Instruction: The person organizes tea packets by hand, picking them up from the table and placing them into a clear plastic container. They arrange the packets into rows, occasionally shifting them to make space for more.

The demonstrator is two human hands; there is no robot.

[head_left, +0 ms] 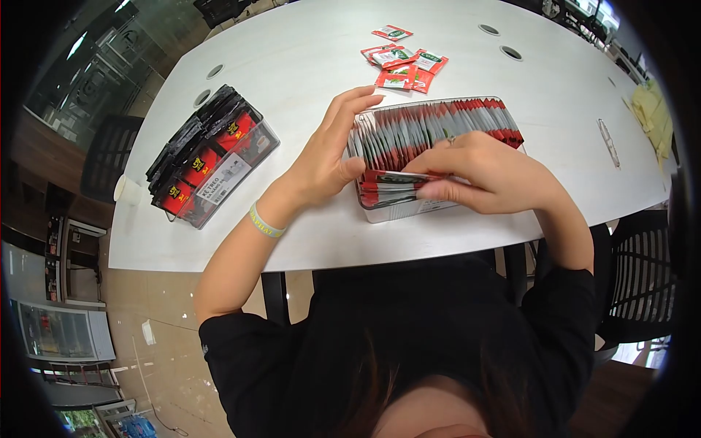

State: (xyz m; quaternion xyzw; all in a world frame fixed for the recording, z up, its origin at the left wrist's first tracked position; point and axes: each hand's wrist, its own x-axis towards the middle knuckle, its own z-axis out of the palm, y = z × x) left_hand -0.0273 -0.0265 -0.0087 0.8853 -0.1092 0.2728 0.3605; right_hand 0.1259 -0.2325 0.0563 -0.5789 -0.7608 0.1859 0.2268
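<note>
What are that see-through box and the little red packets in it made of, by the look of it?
Clear box: likely hard plastic, glossy; the packets show through its wall. Red packets: probably thin printed foil or plastic film, slightly shiny, with silvery edges. The right hand pinches a flat bundle; the left hand steadies the row.

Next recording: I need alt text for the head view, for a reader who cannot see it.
Seen from above, a person's right hand slides a small stack of red sachets into a clear box packed with upright sachets, while the left hand holds the row back. On the white table are loose sachets and a second box of black-and-red packets.
</note>
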